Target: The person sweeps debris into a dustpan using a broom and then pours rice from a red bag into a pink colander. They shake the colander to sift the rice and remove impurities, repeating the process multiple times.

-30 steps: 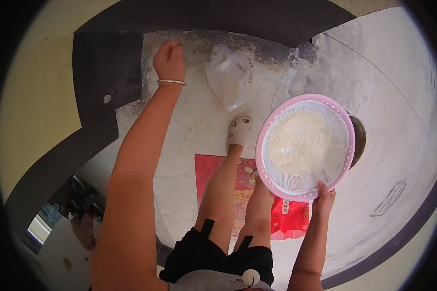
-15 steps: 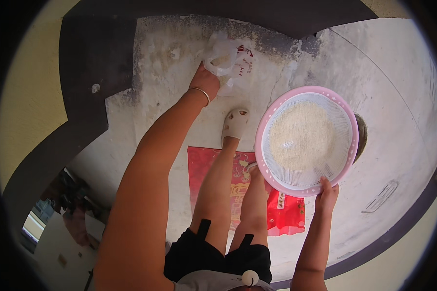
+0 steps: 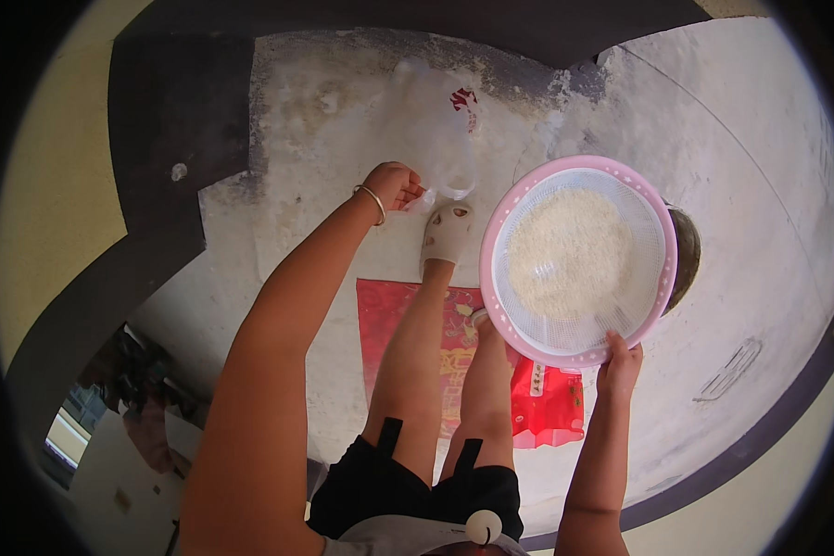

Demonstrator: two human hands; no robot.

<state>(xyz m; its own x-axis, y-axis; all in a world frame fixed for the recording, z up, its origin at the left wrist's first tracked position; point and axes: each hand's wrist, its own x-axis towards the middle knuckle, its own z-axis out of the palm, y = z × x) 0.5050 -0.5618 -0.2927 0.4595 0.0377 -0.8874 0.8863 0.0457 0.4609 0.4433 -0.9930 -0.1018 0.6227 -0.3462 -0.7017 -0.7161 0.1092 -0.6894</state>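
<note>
My right hand (image 3: 621, 364) grips the near rim of a round washing basket (image 3: 579, 167) with a pink rim and a white mesh bowl. White rice grains (image 3: 570, 252) lie spread over its bottom. Ahead of me, my left hand (image 3: 396, 188), with a bangle at the wrist, is closed on a handle corner of a thin, see-through plastic bag (image 3: 417, 120) with red print. Most of the bag stretches away from the fingers over the pale floor and looks limp. Whether anything is inside it I cannot make out.
A dark round opening or vessel (image 3: 684, 264) shows partly behind the basket. Below the basket lies a red package (image 3: 547, 408). My feet, one in a beige clog (image 3: 448, 232), are by a red mat (image 3: 380, 320). A dark wall band (image 3: 157, 111) borders the floor.
The bag, bunched around my left hand before, now trails loosely away from it. My left hand has drawn slightly nearer to me, while the basket has shifted a little left and away.
</note>
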